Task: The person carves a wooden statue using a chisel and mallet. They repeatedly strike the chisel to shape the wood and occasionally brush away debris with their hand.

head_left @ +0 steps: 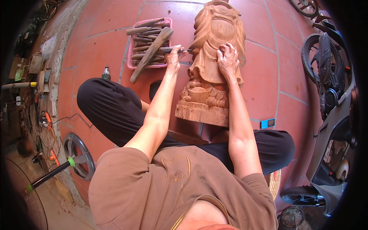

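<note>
A large carved wooden statue (221,34), a robed figure on a carved base, lies on the tiles in front of me, its base toward me. My left hand (174,57) is closed around a chisel (165,50), whose dark blade points right and reaches the statue's left edge. My right hand (227,58) rests on the robe with fingers spread, holding nothing. Just left of the chisel, a pink plastic basket (130,50) holds several wooden-handled tools (145,40). Across its top lies a long, thick wooden stick (151,55).
A green-and-black tool (105,73) with a thin tip stands near my left knee. By my right knee lies a blue phone (267,124). A motorbike (337,145) flanks the right side. At left are a fan's round base (69,145), cables and clutter along a ledge.
</note>
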Available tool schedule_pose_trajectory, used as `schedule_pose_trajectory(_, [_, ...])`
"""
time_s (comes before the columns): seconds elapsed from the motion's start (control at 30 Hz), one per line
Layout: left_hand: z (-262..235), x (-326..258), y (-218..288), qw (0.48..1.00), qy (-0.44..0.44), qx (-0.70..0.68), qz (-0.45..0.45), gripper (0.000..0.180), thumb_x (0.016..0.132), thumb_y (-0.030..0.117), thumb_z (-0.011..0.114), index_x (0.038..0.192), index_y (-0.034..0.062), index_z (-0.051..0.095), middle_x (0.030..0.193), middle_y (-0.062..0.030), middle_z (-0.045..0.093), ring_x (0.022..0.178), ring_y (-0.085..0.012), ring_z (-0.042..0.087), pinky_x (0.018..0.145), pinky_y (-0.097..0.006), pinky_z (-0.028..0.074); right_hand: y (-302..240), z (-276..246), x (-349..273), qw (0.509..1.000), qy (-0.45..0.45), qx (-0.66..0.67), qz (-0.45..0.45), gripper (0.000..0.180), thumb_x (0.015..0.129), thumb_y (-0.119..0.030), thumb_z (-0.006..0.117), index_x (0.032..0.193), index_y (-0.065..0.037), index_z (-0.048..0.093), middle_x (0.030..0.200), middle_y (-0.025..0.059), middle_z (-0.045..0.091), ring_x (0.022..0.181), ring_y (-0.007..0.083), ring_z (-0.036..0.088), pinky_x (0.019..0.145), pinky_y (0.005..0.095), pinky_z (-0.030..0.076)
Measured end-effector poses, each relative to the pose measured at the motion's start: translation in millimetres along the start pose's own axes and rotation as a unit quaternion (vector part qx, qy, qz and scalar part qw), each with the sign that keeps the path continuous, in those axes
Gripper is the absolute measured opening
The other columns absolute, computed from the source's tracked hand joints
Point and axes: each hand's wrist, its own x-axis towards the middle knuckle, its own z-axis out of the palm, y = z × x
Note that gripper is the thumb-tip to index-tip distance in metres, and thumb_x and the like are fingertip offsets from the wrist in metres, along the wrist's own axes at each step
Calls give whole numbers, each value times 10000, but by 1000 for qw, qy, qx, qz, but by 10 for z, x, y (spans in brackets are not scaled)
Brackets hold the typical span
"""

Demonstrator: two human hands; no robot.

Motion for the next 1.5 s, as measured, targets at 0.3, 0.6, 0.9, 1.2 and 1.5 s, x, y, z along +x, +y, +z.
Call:
schedule_pose_trajectory(0.3, [126, -55, 301, 997, -4, 47, 58, 115, 812, 24, 674, 921, 20, 637, 845, -115, 682, 713, -227, 688, 679, -354, 612, 6, 19, 4, 1000, -6, 8, 7, 295, 919, -335, 588, 1180, -199, 575, 1403, 31, 427, 1378, 279, 316, 1039, 659, 268])
schedule_pose_trajectory(0.6, [162, -147, 170, 987, -97, 116, 57, 171, 836, 43, 677, 990, 14, 607, 932, -122, 677, 779, -228, 693, 767, -350, 586, 5, 6, 8, 999, -17, -17, 23, 308, 920, -347, 589, 1192, -203, 569, 1424, 29, 404, 1382, 282, 308, 1038, 676, 262])
schedule_pose_trajectory(0.9, [685, -267, 257, 955, -127, 216, 160, 142, 844, 109, 694, 938, 3, 690, 805, -80, 703, 731, -158, 693, 679, -280, 557, 7, 10, -11, 1000, -2, -10, 19, 306, 914, -344, 598, 1186, -206, 577, 1420, 29, 416, 1378, 267, 314, 1039, 659, 262])
schedule_pose_trajectory(1.2, [642, -336, 246, 718, -241, 482, 441, 157, 824, 96, 705, 970, 42, 688, 911, -123, 692, 877, -246, 673, 788, -343, 525, 34, 37, -17, 1000, 6, -9, 18, 305, 917, -350, 593, 1185, -205, 581, 1416, 25, 420, 1379, 261, 313, 1027, 668, 262])
schedule_pose_trajectory(1.5, [721, -398, 368, 661, -272, 521, 467, 204, 779, 94, 735, 971, 56, 677, 952, -128, 689, 895, -312, 655, 812, -382, 519, 3, 26, -18, 1000, 10, -4, 22, 310, 916, -344, 587, 1197, -213, 582, 1415, 27, 412, 1379, 253, 300, 1036, 681, 254])
